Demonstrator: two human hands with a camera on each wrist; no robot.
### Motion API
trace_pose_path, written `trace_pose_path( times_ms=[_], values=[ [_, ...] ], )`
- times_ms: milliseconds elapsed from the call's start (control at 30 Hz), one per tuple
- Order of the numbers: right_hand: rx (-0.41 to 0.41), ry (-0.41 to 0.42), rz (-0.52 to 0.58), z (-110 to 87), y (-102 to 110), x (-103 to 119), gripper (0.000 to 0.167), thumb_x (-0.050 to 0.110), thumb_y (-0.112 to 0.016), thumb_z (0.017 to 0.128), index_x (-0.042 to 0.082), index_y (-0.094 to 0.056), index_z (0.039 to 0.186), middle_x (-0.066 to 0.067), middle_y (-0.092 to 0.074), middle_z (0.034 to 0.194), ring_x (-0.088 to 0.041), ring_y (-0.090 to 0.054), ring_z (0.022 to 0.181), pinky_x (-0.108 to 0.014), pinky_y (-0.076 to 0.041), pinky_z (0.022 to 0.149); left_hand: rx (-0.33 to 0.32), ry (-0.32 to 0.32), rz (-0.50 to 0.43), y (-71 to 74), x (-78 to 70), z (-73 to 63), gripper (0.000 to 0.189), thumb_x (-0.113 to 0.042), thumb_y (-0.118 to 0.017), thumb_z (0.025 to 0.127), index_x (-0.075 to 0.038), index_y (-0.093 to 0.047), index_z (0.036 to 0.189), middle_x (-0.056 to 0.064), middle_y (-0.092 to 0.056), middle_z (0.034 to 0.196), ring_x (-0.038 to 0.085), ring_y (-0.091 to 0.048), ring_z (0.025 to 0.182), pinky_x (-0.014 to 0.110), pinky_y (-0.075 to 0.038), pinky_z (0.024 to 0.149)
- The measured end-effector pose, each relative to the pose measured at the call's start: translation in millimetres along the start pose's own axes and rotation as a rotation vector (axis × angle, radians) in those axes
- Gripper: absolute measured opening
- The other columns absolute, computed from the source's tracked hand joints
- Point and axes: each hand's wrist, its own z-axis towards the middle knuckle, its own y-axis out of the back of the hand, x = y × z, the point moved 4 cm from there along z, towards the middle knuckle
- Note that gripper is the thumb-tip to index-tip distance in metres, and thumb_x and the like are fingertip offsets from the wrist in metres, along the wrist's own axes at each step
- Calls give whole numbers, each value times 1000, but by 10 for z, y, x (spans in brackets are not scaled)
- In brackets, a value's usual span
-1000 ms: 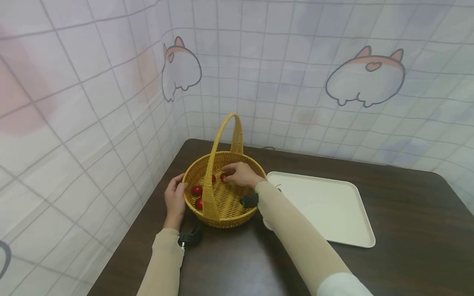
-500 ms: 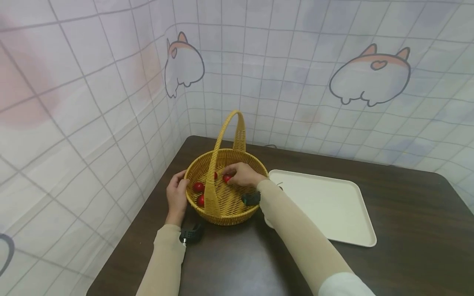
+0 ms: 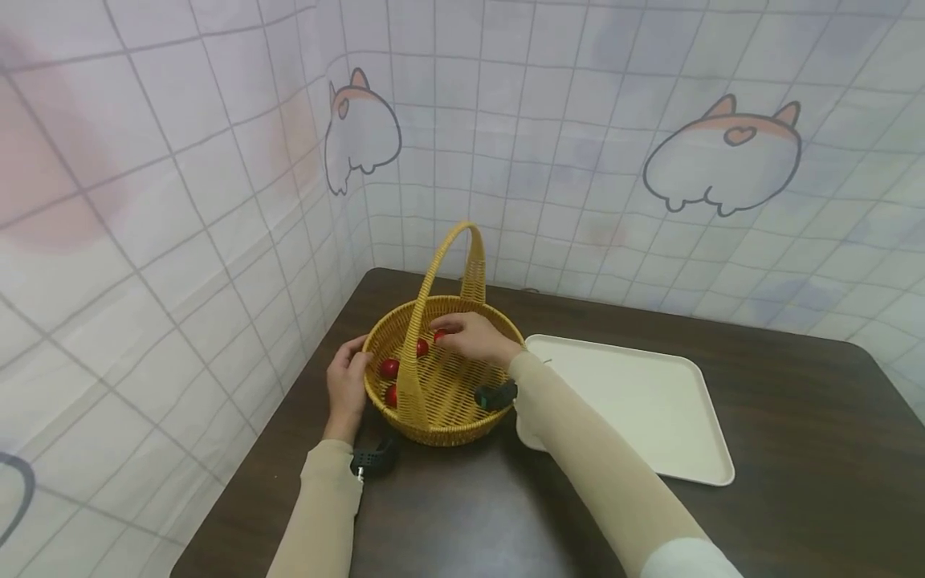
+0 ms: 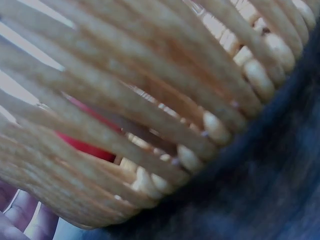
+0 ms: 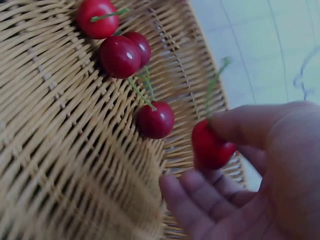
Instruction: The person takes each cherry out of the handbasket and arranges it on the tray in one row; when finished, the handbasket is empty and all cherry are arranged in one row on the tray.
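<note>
A yellow woven basket (image 3: 451, 384) with a tall arched handle stands on the table. My left hand (image 3: 347, 387) grips its left rim, thumb at the top edge and fingers outside. Inside the basket, my right hand (image 3: 474, 337) pinches a bright red cherry (image 5: 212, 146) with a green stem between thumb and fingers. Several other cherries lie in the basket: a red one (image 5: 97, 19), a darker one (image 5: 120, 56) overlapping another, and one (image 5: 156, 120) nearest my fingertips. In the left wrist view, wicker strands (image 4: 150, 105) fill the picture, with red showing through the gaps.
A cream rectangular tray (image 3: 636, 401) lies right of the basket, its left part hidden beneath my right forearm. A thin stem (image 3: 547, 361) shows by its left edge. The dark wooden table (image 3: 802, 449) meets a patterned cloth wall (image 3: 564, 160) behind and at left.
My right hand has raised the pinched cherry slightly toward the far side of the basket. A cherry beside the handle shows more fully. My left hand keeps its hold on the rim.
</note>
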Motion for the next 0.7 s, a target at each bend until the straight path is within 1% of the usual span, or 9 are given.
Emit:
trace_pose_path(
  times_ms=[100,133,200,300,367,433,567,633,700],
  values=[
    [16,51,-48,-94,75,170,37,18,-56,97,14,-61,133,-3,-65,122,-20,-60,94,-32,-49,74,15,8,6,-10,-7,-1,32,-12,-50,95,-1,-63,122,17,-63,120,23,-57,101,14,-48,74],
    [7,64,-72,-125,104,216,35,17,-55,97,13,-63,131,-2,-65,120,-20,-59,90,-32,-48,71,17,10,7,-11,-11,-5,32,-12,-50,95,-1,-63,122,17,-63,120,23,-57,101,14,-48,74],
    [-37,75,-118,-194,171,285,32,17,-55,97,14,-65,127,-1,-63,119,-18,-55,88,-31,-45,71,17,15,7,-7,-15,-11,33,-13,-50,95,-1,-63,123,17,-63,121,24,-57,101,14,-48,74],
    [-134,52,-116,-325,296,316,26,17,-56,96,16,-68,120,1,-62,118,-18,-53,91,-34,-46,75,10,21,9,-7,-24,-26,32,-12,-50,95,-1,-63,122,17,-63,120,22,-57,101,14,-47,74],
    [-203,35,-100,-422,383,307,23,19,-57,96,18,-69,115,2,-62,118,-17,-53,100,-36,-46,84,4,22,9,-9,-25,-27,32,-12,-51,94,-1,-63,122,17,-63,120,21,-57,100,14,-47,73],
    [-244,32,-80,-521,467,274,22,21,-58,96,19,-70,114,2,-62,119,-19,-55,105,-40,-47,90,-3,20,9,-12,-24,-26,32,-11,-51,94,-1,-64,121,17,-63,120,21,-57,98,14,-48,72],
    [-295,5,-51,-754,611,176,27,20,-61,93,21,-68,119,0,-60,125,-22,-58,113,-42,-50,89,-9,18,12,-18,-23,-22,32,-11,-51,93,-1,-64,121,17,-63,119,20,-58,97,13,-48,71],
    [-310,-18,-36,-877,670,116,33,16,-61,92,20,-65,125,-3,-57,129,-26,-60,112,-42,-52,85,-8,19,7,-22,-19,-16,32,-11,-52,93,-1,-64,121,17,-64,119,20,-58,97,14,-48,71],
    [-323,-46,-23,-993,721,42,40,12,-61,90,19,-62,129,-5,-55,132,-28,-61,111,-41,-53,83,-3,20,3,-32,-13,-10,33,-12,-52,93,-1,-64,121,16,-63,118,19,-58,97,14,-48,70]
  ],
)
